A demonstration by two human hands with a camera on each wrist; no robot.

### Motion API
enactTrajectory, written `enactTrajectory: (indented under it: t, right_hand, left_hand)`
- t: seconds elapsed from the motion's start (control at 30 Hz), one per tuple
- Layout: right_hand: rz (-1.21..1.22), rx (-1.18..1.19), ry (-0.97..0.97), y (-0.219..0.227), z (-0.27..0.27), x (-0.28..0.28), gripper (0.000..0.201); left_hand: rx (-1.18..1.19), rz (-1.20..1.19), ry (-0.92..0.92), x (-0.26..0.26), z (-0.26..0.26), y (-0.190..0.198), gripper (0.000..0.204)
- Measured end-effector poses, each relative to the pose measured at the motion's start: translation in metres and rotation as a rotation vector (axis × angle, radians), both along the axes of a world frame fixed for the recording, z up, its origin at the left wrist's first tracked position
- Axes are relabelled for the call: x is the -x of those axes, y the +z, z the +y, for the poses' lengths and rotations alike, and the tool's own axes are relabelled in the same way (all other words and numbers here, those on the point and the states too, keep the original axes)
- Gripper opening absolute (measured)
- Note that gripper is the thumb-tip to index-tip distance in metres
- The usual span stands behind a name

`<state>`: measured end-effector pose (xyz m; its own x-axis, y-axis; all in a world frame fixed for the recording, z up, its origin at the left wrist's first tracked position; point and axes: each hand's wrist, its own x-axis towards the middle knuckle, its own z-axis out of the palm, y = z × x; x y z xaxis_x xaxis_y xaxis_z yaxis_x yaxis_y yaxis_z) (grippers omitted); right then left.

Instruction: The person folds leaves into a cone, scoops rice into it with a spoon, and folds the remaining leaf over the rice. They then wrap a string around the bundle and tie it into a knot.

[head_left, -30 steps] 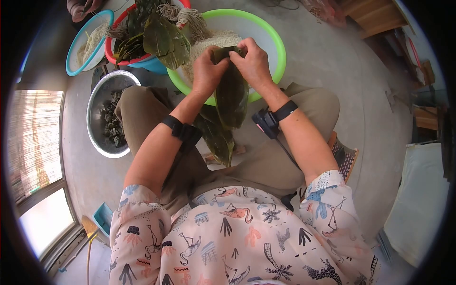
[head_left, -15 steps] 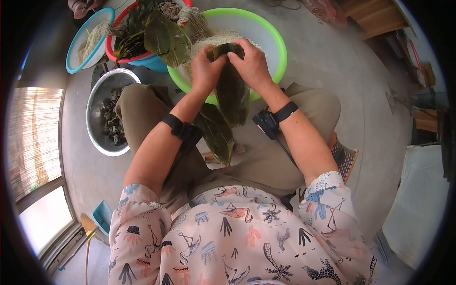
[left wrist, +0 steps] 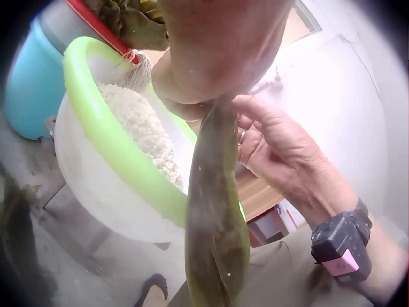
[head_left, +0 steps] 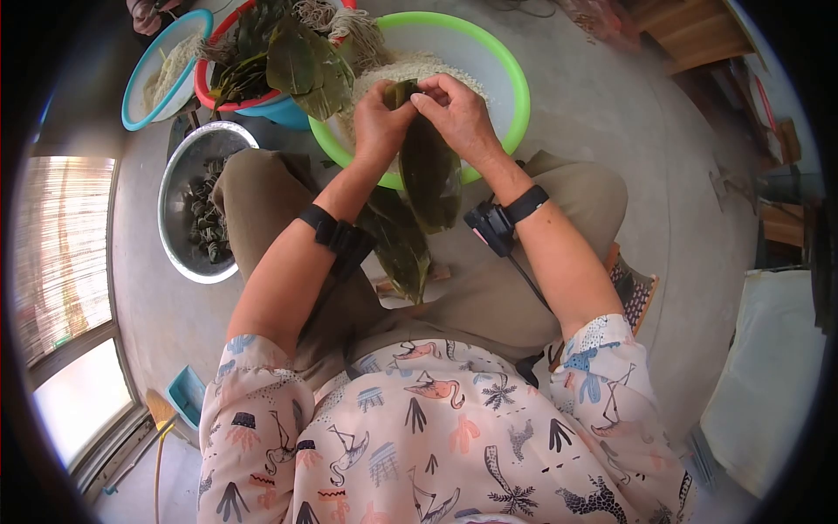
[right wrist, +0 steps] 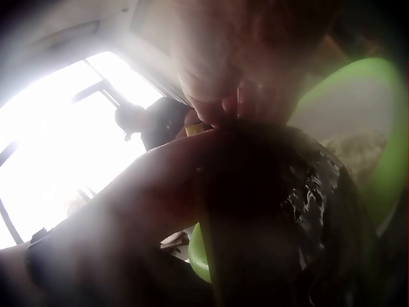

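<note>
Over the near side of a green-rimmed basin (head_left: 521, 105) of white rice (head_left: 417, 70), both hands hold the top of a long dark-green leaf (head_left: 429, 179). My left hand (head_left: 379, 131) grips it at the folded upper end, the thumb pressing inward. Opposite it, my right hand (head_left: 463, 118) pinches the same end between thumb and fingers. The leaf's broad tail hangs toward the lap. Behind it, a second leaf (head_left: 397, 249) hangs lower between the knees. In the left wrist view the leaf (left wrist: 217, 211) drops lengthwise below the hands. The right wrist view is dark and blurred.
A red-rimmed basin (head_left: 202, 83) at the back left holds more leaves (head_left: 301, 70) and string (head_left: 353, 31). Left of it stands a blue-rimmed basin (head_left: 131, 96) of rice. A metal bowl (head_left: 175, 240) with dark wrapped bundles (head_left: 208, 218) sits by the left knee. Another person's hand (head_left: 144, 13) shows at the top left.
Both hands stay together over the basin. The leaf end between them is drawn in smaller, and the right fingers have shifted slightly left. The hanging tail has swung a little to the right.
</note>
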<state>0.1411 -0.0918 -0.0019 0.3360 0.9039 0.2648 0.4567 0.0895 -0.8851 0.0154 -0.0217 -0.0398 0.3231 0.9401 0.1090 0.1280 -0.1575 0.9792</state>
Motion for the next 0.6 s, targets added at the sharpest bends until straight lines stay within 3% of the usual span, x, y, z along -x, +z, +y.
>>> enactTrajectory:
  t: [0.07, 0.23, 0.4, 0.6]
  right_hand:
    - [0.047, -0.007, 0.010, -0.002, 0.002, -0.003, 0.028]
    - [0.466, 0.169, 0.060, 0.012, -0.002, -0.012, 0.040]
    - [0.458, 0.195, 0.067, 0.006, -0.003, -0.020, 0.038]
    - [0.522, 0.207, 0.034, 0.005, -0.002, -0.024, 0.029]
  left_hand:
    - [0.017, -0.050, -0.068, 0.000, 0.002, -0.001, 0.038]
    - [0.161, -0.063, -0.311, 0.007, -0.010, 0.028, 0.042]
    - [0.336, -0.237, -0.487, 0.009, -0.010, 0.026, 0.048]
    - [0.467, -0.295, -0.495, 0.012, -0.006, 0.026, 0.046]
